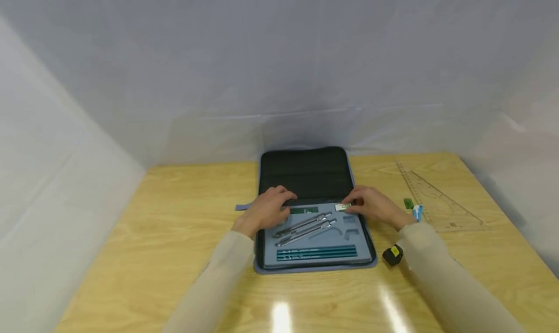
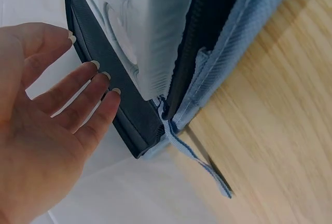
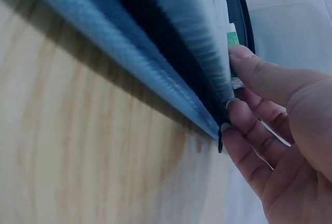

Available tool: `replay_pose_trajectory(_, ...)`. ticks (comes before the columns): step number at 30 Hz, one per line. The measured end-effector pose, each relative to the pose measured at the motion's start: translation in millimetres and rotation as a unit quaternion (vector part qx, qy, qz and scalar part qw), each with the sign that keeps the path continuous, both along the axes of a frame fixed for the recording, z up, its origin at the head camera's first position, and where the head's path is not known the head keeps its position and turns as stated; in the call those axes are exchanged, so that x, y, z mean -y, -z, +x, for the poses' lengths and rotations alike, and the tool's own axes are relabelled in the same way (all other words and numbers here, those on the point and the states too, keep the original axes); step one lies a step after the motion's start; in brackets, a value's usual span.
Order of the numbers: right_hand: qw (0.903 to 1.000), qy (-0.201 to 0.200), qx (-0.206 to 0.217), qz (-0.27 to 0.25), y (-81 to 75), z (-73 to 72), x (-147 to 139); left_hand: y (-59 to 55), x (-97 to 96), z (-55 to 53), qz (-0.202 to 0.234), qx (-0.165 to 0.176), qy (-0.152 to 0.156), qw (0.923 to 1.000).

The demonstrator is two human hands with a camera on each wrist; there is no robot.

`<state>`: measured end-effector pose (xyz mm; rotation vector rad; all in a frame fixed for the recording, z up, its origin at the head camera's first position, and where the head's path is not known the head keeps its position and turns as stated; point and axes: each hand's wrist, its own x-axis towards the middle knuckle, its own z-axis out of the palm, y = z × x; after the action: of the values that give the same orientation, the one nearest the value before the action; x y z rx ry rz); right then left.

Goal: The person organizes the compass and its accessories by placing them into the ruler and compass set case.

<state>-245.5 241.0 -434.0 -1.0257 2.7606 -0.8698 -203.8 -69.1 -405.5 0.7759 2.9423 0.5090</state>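
Nearest on the counter (image 1: pixel 196 202) is the front edge of the unfolded case (image 1: pixel 314 270); its light-blue tray (image 1: pixel 361 248) has shaped hollows, presumably so that nothing rolls or slides. Dark-green pencils (image 1: pixel 316 253) lie side by side along the near edge, where the tray's width suits their length. Just right of the case, a black piece (image 1: pixel 392 256) sits loose beside the right sleeve (image 1: pixel 425 250). Further in, two metal compasses (image 1: pixel 303 225) slant alongside each other, likely to fit their legs neatly. To their right, a cut-out (image 1: pixel 351 234) stands vacant. The left grip (image 1: pixel 266 208) grasps nothing, its fingers loosely bent near the tray's far left corner, a light pose. The right grip (image 1: pixel 373 204) pinches a white-and-green block (image 1: pixel 340 207) at the far right corner, thumb against fingers, which suits so small a thing; whether it is fully seated, I cannot tell. A green strip (image 1: pixel 304 210) lies between the grips. Off to the right lie a blue-and-white piece (image 1: pixel 418 212), a green block (image 1: pixel 408 203) and a transparent set square (image 1: pixel 452 224). Farthest, the dark lid (image 1: pixel 305 173) is folded back toward the pale sheeting (image 1: pixel 297 71), leaving the tray exposed.
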Motion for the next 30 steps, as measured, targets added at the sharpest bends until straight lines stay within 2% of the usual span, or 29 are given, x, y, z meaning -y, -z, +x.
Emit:
replay_pose_trajectory(11,0.9992,-0.005,-0.002,-0.039,5.1,-0.3,-3.8,1.4,-5.2,-1.2,0.012,-0.005,0.009,0.9999)
replay_pose_trajectory(21,0.9989,0.015,0.023,-0.038,8.7,3.9,-3.8,5.7,-5.6,-1.3,0.016,0.006,0.004,0.9998)
replay_pose_trajectory(27,0.9989,0.021,0.023,-0.036,9.0,3.5,-2.7,7.2,-7.9,-3.7,0.021,0.012,0.017,0.9996)
replay_pose_trajectory(30,0.9987,0.016,0.014,-0.046,14.8,2.0,-5.4,11.2,-15.0,-0.7,0.018,0.009,0.013,0.9997)
